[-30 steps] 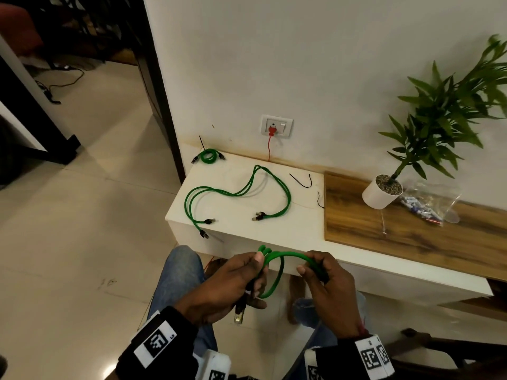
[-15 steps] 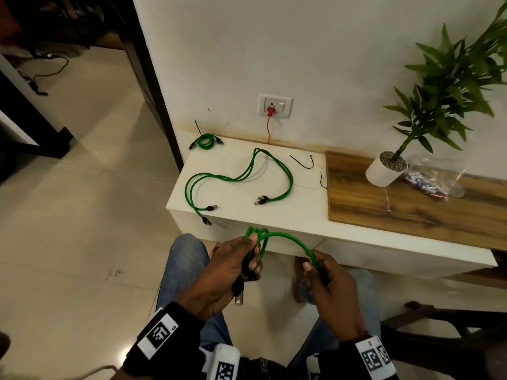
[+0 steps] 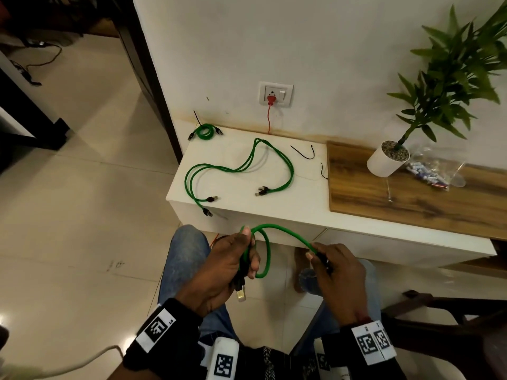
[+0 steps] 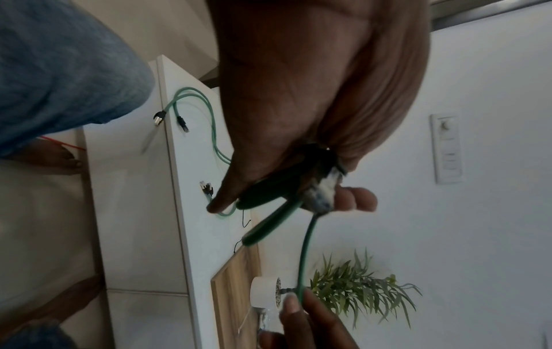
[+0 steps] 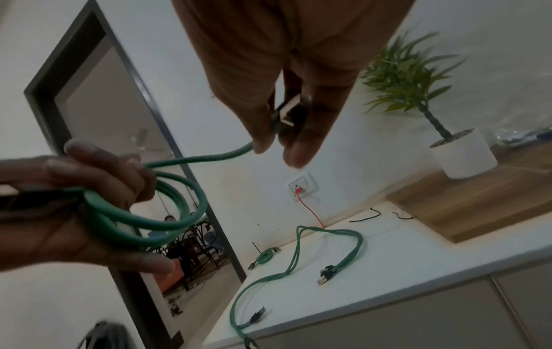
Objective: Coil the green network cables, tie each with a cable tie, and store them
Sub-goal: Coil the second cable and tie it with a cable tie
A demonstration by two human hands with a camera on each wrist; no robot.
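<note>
one coil [image 3: 204,131] tied, left of socket [image 3: 275,94] | left hand [image 3: 219,272] grips cable [image 3: 267,250] loops, right hand [image 3: 336,275] pinches its plug | two cables [image 3: 241,168] uncoiled

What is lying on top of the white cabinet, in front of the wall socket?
On the white cabinet lie loose green cables, one coiled cable and two black cable ties. Nothing visibly covers them.
</note>
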